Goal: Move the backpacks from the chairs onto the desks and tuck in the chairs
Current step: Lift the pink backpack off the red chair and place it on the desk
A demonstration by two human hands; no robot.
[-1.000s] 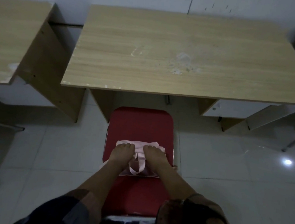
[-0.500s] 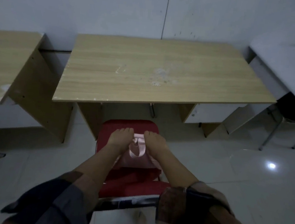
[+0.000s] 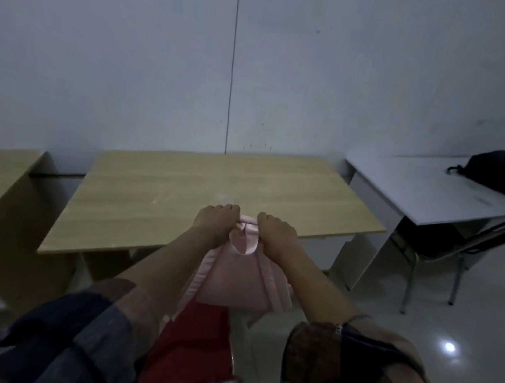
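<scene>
above wooden desk (image 3: pixel 184 191), both hands (image 3: pixel 216 223) (image 3: pixel 276 234) clamped on pink backpack (image 3: pixel 243 285).

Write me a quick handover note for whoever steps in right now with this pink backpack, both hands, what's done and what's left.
Left hand and right hand: both closed on the top of the pink backpack.
Backpack: lifted off the red chair, hanging in front of the wooden desk, not yet on it.
Done: black backpack lies on the white desk, its chair tucked under.
Left: set the pink one on the desk, tuck in the red chair.
</scene>
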